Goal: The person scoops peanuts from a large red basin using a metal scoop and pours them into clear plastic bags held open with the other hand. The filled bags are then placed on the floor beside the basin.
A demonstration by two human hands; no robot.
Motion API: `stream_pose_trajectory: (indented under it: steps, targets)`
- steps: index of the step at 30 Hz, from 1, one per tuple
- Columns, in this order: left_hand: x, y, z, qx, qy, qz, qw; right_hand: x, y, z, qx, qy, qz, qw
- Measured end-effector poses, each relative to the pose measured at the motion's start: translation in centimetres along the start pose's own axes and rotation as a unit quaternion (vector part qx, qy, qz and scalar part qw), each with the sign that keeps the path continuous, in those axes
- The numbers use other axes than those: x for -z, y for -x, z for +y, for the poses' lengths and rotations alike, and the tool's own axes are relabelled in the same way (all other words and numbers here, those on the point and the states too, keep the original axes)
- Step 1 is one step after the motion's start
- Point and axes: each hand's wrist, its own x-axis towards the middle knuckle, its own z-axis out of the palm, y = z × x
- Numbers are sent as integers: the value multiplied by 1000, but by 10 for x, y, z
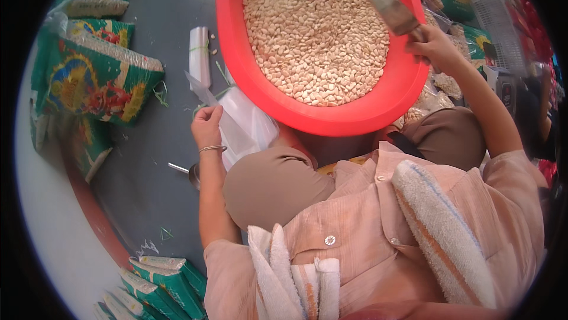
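Observation:
A large red plastic basin (346, 122) full of pale, flat seeds or beans (310, 40) stands before me. My right hand (437, 49), at the basin's right rim, grips the handle of a broad metal blade (390, 9), which reaches over the seeds. My left hand (207, 121) is left of the basin, thumb and fingers pinched on a clear plastic bag (230, 129). More clear plastic bags (255, 120) lie beside it, against the basin's lower left side. A bundle of clear bags tied with green string (199, 53) lies on the floor just above that hand.
Green printed sacks (97, 80) stand along the left wall, with more at the lower left (164, 275). A metal utensil (179, 168) lies near my left forearm. Filled bags (448, 84), a white plastic basket (499, 31) and part of another person (539, 107) are at the right.

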Motion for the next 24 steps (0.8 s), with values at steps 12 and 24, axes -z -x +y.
stream_pose_trajectory:
  steps: [12,24]
  targets:
    - [-121,77,214,-267,-148,-217,927,-84,28,-115,152,-242,-81,955]
    - [-142,74,202,-178,-56,-215,959,-43,-6,-58,113,-225,-28,967]
